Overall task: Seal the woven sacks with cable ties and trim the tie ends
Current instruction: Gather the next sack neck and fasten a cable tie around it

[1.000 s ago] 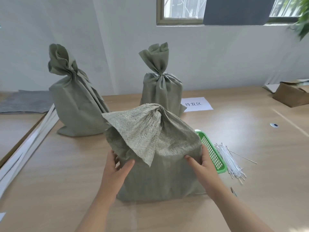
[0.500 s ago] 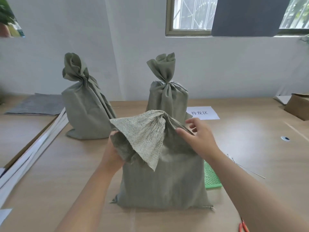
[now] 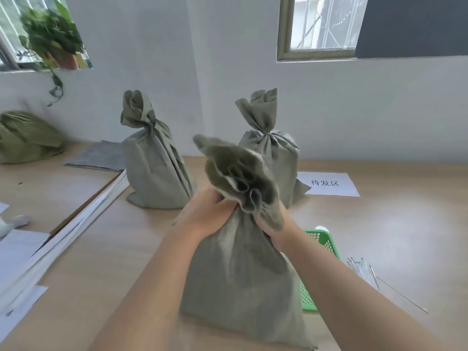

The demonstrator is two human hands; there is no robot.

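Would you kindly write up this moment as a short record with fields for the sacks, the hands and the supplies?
front sack: upright on the table, mouth gathered into a neck, no tie visible
left hand: grips the neck from the left
right hand: grips the neck from the right, partly hidden by the flap
rear left sack: upright, neck cinched
rear right sack: upright, neck cinched
basket: green, right of the front sack
ties: white bundle right of the basket
stage: tie not yet on

The near sack (image 3: 240, 274) hides most of the green basket (image 3: 326, 241), and its drooping top partly covers the right hand (image 3: 272, 235)
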